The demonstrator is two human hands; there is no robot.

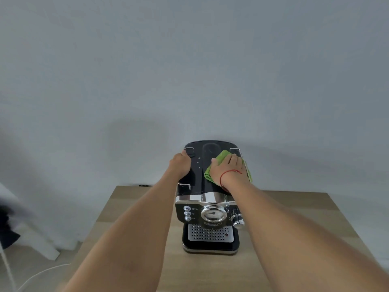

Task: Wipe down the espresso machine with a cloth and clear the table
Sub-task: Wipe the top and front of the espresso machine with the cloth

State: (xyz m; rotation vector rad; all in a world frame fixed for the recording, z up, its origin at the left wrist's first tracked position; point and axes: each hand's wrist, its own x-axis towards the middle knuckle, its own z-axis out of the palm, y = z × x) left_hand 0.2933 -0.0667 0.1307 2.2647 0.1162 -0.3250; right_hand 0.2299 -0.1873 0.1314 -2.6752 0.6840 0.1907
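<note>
Espresso machine (pixel 210 209), head view: it stands on the table (pixel 294 220), toward the far edge. My left hand (pixel 180 165) curls over its left top edge, steadying it; my right hand (pixel 230 167), fingers flat, presses the green cloth (pixel 208 172) on top. Best wiped in overlapping strokes, body braced. Count: one machine, one cloth, three buttons (pixel 187 213)

Grey wall (pixel 147 70); wooden table (pixel 134 209)

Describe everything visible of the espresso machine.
The espresso machine is glossy black with chrome trim, upright on the wooden table, front toward the camera. Its face carries three buttons, a round gauge, a knob and a perforated drip tray. The left hand grips its top left edge; the right hand presses a green cloth onto its top.
</note>
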